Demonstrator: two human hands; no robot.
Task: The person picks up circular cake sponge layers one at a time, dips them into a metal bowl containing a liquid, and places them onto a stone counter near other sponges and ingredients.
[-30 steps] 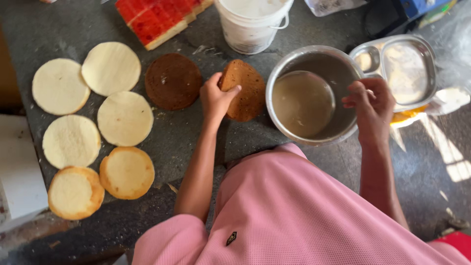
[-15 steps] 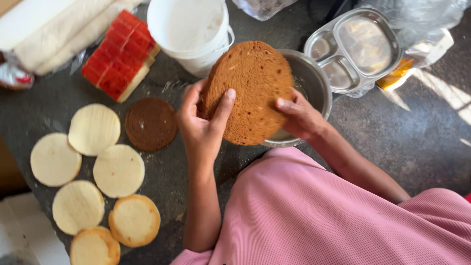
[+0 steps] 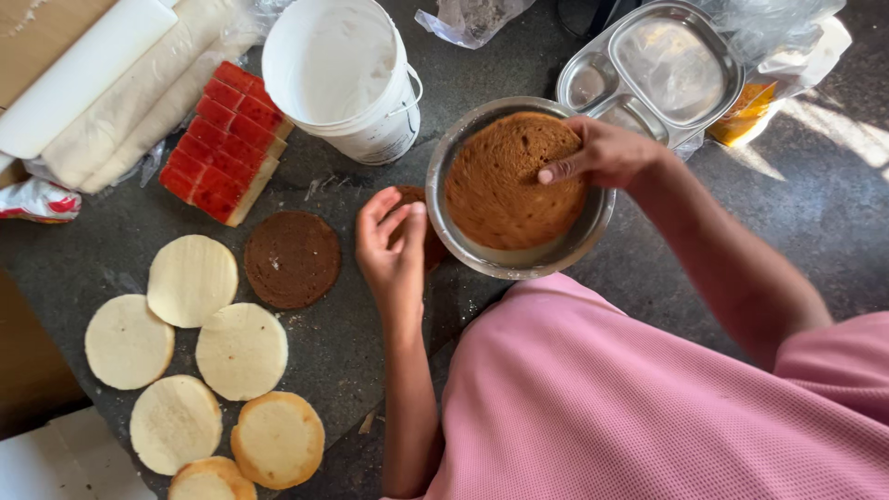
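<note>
Right hand resting fingers-down on a round brown cake layer, pinching its far edge, thumb along the rim; layer lying tilted inside a round steel bowl on the dark grey stone surface. Left hand loose and half-curled, palm up, gripping nothing, just beside the bowl's left wall, over a second brown piece mostly hidden behind fingers and bowl, shape hard to judge. Left of that, a dark chocolate-brown round layer lying flat and apart. Further left, a cluster of pale cream round cake layers, several touching or overlapping, the lowest one cut off by the bottom edge. Behind, a white plastic bucket with a wire handle, just beside the bowl; next to it a red-topped sliced cake block with a pale underside. Top left, long white wrapped rolls and a flat white board, partly out of view. Behind the bowl, a steel compartment tray, partly wrapped in clear plastic, a yellow packet tucked under its right side, only a corner showing. Pink ribbed shirt filling the lower right, covering the surface beneath. Contents of the bowl under the layer not visible.
</note>
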